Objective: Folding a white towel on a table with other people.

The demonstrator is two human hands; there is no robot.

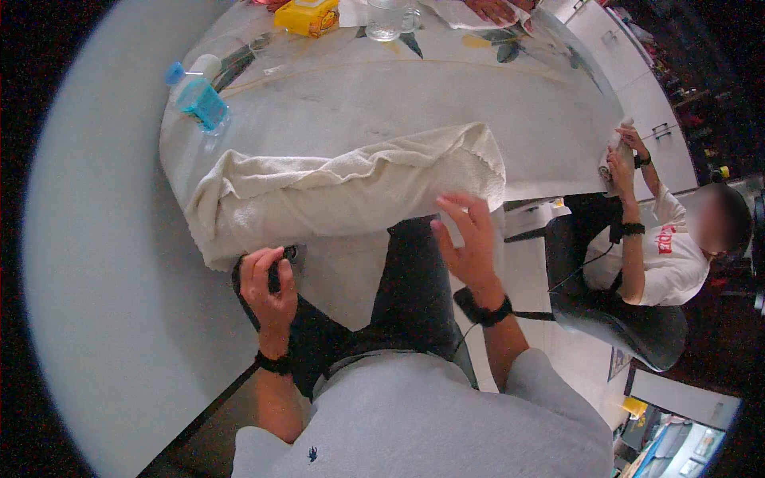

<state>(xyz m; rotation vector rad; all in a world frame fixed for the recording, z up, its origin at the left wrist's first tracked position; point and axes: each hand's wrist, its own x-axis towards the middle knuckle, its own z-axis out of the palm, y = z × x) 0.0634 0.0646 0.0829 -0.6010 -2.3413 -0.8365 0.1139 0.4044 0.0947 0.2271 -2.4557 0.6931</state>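
Observation:
An off-white terry cloth (346, 191), probably a towel, lies loosely rumpled along the near edge of the table, its front part hanging toward my lap. My right hand (469, 242) hovers by the right end of this cloth with fingers spread and slightly blurred; whether the fingertips touch it is unclear. Just below the cloth's left corner is my left hand (269, 284), over my dark trousers (409, 275). Its fingers are curled, with a gap between them and the thumb, and nothing shows in its grasp. Both wrists wear black bands.
Toward the left table edge stands a clear bottle with blue contents (206, 104). At the far side are a yellow wipes pack (308, 17), a glass mug (385, 21) and another person's hand (493, 11) on pale cloth. To the right, a seated person handles a rolled cloth (611, 158).

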